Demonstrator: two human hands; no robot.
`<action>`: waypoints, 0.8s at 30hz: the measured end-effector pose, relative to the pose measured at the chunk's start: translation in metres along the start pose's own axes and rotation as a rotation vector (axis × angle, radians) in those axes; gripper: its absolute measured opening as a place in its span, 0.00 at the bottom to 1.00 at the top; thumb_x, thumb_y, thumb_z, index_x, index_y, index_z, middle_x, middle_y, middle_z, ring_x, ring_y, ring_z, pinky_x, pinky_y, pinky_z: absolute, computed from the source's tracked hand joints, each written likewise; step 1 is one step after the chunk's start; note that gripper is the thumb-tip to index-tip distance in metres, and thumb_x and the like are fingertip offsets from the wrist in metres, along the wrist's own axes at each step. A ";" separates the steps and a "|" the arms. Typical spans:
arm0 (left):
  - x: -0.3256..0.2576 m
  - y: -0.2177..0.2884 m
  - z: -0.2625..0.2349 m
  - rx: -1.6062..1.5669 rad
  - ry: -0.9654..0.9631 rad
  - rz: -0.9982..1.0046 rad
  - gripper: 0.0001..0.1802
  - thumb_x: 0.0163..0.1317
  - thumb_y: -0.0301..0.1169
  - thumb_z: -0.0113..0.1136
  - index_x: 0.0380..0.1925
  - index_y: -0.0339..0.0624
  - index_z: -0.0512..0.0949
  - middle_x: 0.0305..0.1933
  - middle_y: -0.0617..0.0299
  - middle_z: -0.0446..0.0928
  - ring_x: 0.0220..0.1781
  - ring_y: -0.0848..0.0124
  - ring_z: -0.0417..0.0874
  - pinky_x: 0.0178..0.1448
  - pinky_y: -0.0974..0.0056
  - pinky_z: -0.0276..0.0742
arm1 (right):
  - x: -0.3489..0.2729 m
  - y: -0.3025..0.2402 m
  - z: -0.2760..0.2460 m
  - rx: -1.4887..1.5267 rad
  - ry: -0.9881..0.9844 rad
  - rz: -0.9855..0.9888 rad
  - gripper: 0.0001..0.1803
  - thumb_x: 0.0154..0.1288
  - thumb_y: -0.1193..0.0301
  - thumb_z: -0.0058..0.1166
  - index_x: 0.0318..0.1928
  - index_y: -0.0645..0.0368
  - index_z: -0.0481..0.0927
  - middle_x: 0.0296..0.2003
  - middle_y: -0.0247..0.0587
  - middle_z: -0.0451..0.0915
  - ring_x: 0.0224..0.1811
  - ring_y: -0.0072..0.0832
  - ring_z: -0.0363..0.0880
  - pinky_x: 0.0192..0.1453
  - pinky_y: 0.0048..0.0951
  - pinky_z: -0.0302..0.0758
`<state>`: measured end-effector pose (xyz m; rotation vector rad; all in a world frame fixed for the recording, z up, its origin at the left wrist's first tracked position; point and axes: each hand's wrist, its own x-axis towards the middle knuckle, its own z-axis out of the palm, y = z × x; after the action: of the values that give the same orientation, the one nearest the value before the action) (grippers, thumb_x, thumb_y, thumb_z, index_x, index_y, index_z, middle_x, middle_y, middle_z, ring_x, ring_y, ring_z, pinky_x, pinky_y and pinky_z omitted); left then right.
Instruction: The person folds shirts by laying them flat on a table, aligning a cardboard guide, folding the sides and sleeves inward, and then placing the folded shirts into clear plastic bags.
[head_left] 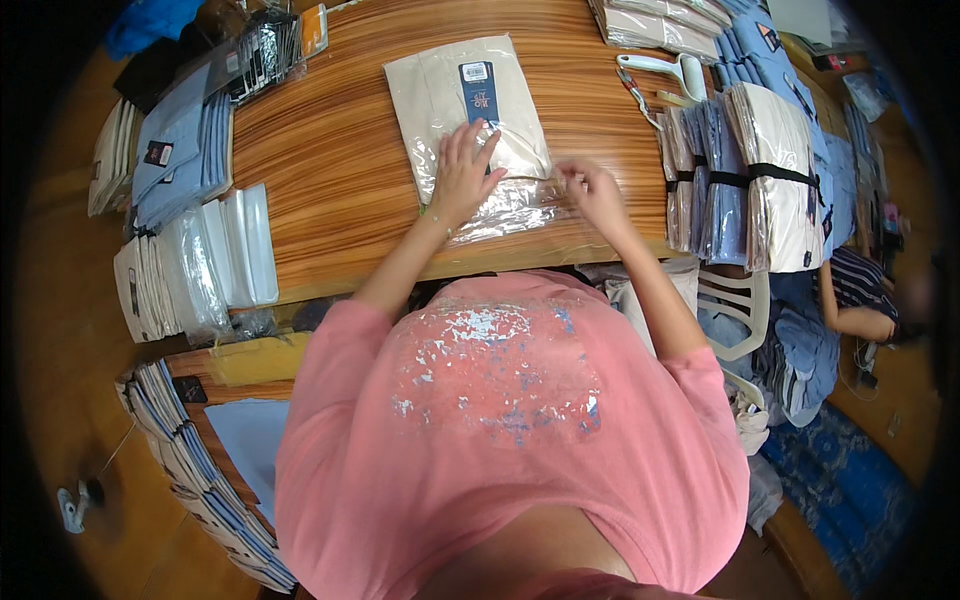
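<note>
A folded cream garment (425,95) in a clear plastic bag lies on the wooden table before me, with a dark blue tag (480,100) on its front. My left hand (463,178) rests flat on the bag's lower part, fingers stretched out, its fingertips reaching the tag. Loose, crinkled clear film (505,213) of the bag spreads below the garment toward the table's near edge. At the bag's lower right corner, my right hand (592,193) has its fingers curled together, slightly blurred. Whatever it pinches there is too small to make out.
Banded stacks of bagged garments (775,180) stand at the right, beside a white-handled lint roller (665,68) and small red-handled snips (635,90). Blue folded garments (180,150) and clear plastic bags (235,250) are at the left. Another person's arm (860,320) shows at far right.
</note>
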<state>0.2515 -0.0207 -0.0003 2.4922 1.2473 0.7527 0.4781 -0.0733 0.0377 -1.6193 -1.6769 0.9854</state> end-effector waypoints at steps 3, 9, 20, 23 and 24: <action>-0.008 0.016 -0.001 -0.070 -0.094 -0.052 0.38 0.51 0.37 0.60 0.63 0.38 0.59 0.67 0.44 0.54 0.68 0.46 0.52 0.69 0.44 0.50 | 0.040 0.025 0.017 0.360 0.097 0.321 0.13 0.58 0.75 0.53 0.43 0.67 0.77 0.34 0.45 0.81 0.32 0.29 0.80 0.31 0.25 0.75; -0.009 0.028 -0.020 -0.054 -0.044 -0.343 0.47 0.42 0.31 0.66 0.65 0.40 0.56 0.67 0.46 0.56 0.69 0.50 0.53 0.69 0.46 0.49 | 0.057 -0.008 0.044 0.853 -0.252 0.476 0.18 0.60 0.71 0.55 0.49 0.66 0.73 0.33 0.36 0.77 0.30 0.24 0.75 0.30 0.20 0.72; 0.029 0.018 0.002 -1.870 0.642 -0.972 0.26 0.68 0.42 0.47 0.58 0.35 0.63 0.57 0.52 0.70 0.54 0.66 0.74 0.56 0.63 0.72 | 0.067 -0.042 0.028 0.781 0.012 0.401 0.33 0.61 0.72 0.56 0.63 0.66 0.56 0.49 0.48 0.73 0.49 0.33 0.75 0.48 0.29 0.74; -0.007 0.058 -0.003 -2.228 0.108 -0.978 0.27 0.69 0.47 0.41 0.56 0.35 0.66 0.57 0.51 0.70 0.55 0.64 0.74 0.55 0.63 0.71 | 0.083 -0.001 0.024 0.585 -0.023 0.331 0.31 0.58 0.75 0.56 0.61 0.66 0.59 0.41 0.47 0.79 0.40 0.36 0.80 0.41 0.30 0.77; -0.017 0.066 -0.013 -2.300 -0.094 -0.933 0.28 0.70 0.49 0.39 0.55 0.36 0.68 0.57 0.51 0.71 0.55 0.64 0.74 0.55 0.63 0.71 | 0.083 -0.003 0.017 0.378 -0.030 0.257 0.30 0.58 0.75 0.56 0.60 0.66 0.61 0.41 0.48 0.79 0.39 0.36 0.80 0.41 0.31 0.77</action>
<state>0.2804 -0.0738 0.0337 0.0461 0.4386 0.7937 0.4556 0.0075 0.0250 -1.5878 -1.2240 1.3654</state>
